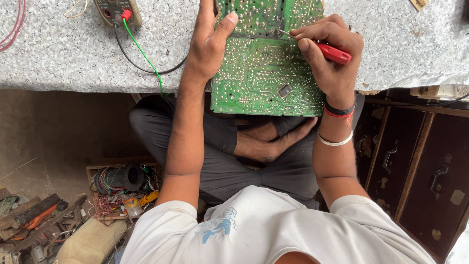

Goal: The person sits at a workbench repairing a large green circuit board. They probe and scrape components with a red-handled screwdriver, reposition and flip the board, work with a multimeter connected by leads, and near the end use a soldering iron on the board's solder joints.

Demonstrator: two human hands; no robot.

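A green circuit board lies solder side up on the speckled grey worktop, its near edge hanging over the worktop's front. My left hand grips the board's left edge, thumb pressed on top. My right hand holds a red-handled screwdriver; its metal tip touches the board near the upper middle. A small black chip sits on the board's lower right part.
A multimeter with black and green leads lies at the worktop's far left. Below, a wooden box of wires and parts stands on the floor at left. Dark drawers with handles are at right. My crossed legs are under the worktop.
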